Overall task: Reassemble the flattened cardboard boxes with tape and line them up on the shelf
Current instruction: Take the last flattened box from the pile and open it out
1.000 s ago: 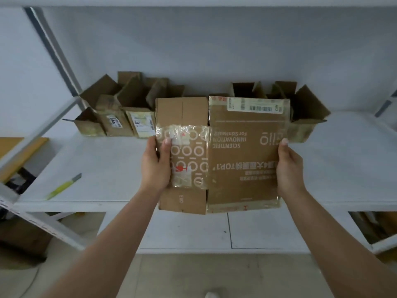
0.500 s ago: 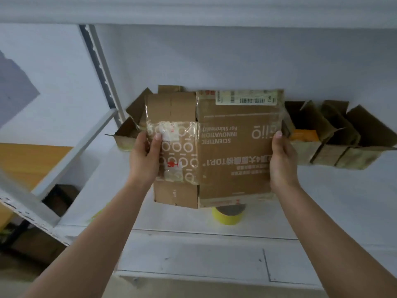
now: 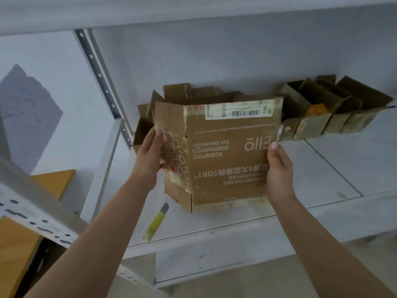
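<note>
A brown printed cardboard box [image 3: 225,155] with a barcode label and old clear tape is held up over the white shelf [image 3: 335,168], its print upside down. It is partly opened, with its left panel angled back. My left hand [image 3: 150,160] grips its left side, fingers on the taped panel. My right hand [image 3: 277,168] grips its right edge. Open assembled boxes stand at the back of the shelf: one group [image 3: 144,130] behind the held box on the left, another row [image 3: 335,112] on the right.
A yellow utility knife [image 3: 156,222] lies near the shelf's front edge, left of the held box. A perforated metal upright [image 3: 101,78] rises at the left. A wooden surface [image 3: 51,181] lies beyond it. An upper shelf [image 3: 193,11] hangs overhead.
The box has swung from flat to partly opened, its left panel folding back. The view moved closer and right; the yellow tape roll seen below the box is now hidden.
</note>
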A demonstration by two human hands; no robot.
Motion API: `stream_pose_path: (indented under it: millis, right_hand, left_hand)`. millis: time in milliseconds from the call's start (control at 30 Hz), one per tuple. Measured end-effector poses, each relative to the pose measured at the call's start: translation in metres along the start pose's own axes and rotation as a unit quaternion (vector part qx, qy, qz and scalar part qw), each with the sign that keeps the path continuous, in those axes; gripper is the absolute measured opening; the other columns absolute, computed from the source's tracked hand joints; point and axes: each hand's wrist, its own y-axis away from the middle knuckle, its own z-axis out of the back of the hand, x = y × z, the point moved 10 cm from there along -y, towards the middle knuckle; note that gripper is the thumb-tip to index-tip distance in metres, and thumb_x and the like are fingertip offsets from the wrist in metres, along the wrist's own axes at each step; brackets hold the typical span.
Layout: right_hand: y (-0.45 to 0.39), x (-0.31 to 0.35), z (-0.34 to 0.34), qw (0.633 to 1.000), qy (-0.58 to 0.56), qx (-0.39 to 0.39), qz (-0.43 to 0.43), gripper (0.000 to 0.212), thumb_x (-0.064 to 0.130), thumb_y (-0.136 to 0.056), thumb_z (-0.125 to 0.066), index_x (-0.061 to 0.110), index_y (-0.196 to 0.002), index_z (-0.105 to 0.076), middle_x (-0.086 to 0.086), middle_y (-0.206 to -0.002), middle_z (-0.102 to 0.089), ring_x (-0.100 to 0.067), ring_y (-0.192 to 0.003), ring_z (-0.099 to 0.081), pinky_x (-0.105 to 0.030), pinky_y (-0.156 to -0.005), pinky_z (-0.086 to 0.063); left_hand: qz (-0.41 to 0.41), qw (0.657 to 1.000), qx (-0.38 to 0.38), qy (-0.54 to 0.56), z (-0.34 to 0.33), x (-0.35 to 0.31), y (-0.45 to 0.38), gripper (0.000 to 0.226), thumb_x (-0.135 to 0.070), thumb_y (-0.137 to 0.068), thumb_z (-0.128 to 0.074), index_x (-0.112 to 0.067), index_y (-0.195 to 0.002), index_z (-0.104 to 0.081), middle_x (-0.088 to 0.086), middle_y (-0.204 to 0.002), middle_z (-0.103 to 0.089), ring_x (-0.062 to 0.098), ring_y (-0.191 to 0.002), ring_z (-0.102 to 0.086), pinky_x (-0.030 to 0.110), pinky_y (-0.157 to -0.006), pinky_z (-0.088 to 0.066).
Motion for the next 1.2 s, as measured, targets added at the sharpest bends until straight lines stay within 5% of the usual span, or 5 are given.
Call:
stream_pose_path:
  millis: [567,733,833,1000,1200]
  right_hand:
    - [0.023,-0.036,-0.004,0.981,-0.015,-0.036,-0.189,0.047,0.057,-0.098,-0.039,0.025,-0.09,-0.073,-0.005,-0.096,-0.075,-0.025,-0.097,-0.07,-0.046,-0.093,-0.053]
    - [0.007,-0.027,-0.015,0.97,0.066,0.015,-0.232,0.044,0.056,-0.091,-0.04,0.022,-0.094,-0.069,-0.009,-0.102,-0.071,-0.028,-0.1,-0.063,-0.047,-0.096,-0.049]
    - [0.0,-0.015,-0.023,0.975,0.078,0.052,-0.2,0.055,0.071,-0.061,-0.059,0.035,-0.103,-0.063,-0.005,-0.105,-0.071,-0.026,-0.104,-0.063,-0.047,-0.099,-0.047]
    - [-0.01,0.005,-0.046,0.981,0.026,0.152,-0.114,0.058,0.027,-0.083,-0.072,0.06,-0.124,-0.047,-0.003,-0.128,-0.057,-0.019,-0.104,-0.067,-0.037,-0.083,-0.056]
    - [-0.011,0.016,-0.059,0.97,0.055,0.208,-0.112,0.061,0.003,-0.092,-0.059,0.059,-0.116,-0.052,-0.013,-0.112,-0.068,-0.025,-0.087,-0.072,-0.04,-0.074,-0.058]
  left_hand:
    - [0.091,0.978,0.164,0.093,-0.027,0.037,0.002,0.092,-0.08,-0.069,-0.054,-0.022,-0.14,-0.046,0.014,-0.127,-0.064,0.034,-0.119,-0.06,0.054,-0.109,-0.038]
    - [0.09,0.971,0.181,0.125,-0.029,0.037,-0.005,0.028,-0.018,-0.095,-0.057,-0.024,-0.122,-0.051,0.008,-0.101,-0.067,0.022,-0.084,-0.072,0.031,-0.064,-0.059]
    - [0.089,0.969,0.187,0.133,-0.03,0.04,-0.009,0.037,0.001,-0.096,-0.048,-0.027,-0.12,-0.052,0.005,-0.095,-0.067,0.019,-0.08,-0.071,0.029,-0.059,-0.059]
    - [0.052,0.968,0.235,0.076,-0.035,0.029,-0.004,0.072,0.01,-0.093,-0.05,-0.038,-0.144,-0.033,0.023,-0.114,-0.056,0.029,-0.091,-0.067,0.033,-0.066,-0.06]
    - [-0.047,0.976,0.203,0.059,-0.032,0.007,0.002,0.068,0.006,-0.088,-0.061,-0.027,-0.142,-0.034,0.019,-0.159,-0.021,0.062,-0.138,-0.005,0.075,-0.106,-0.022]
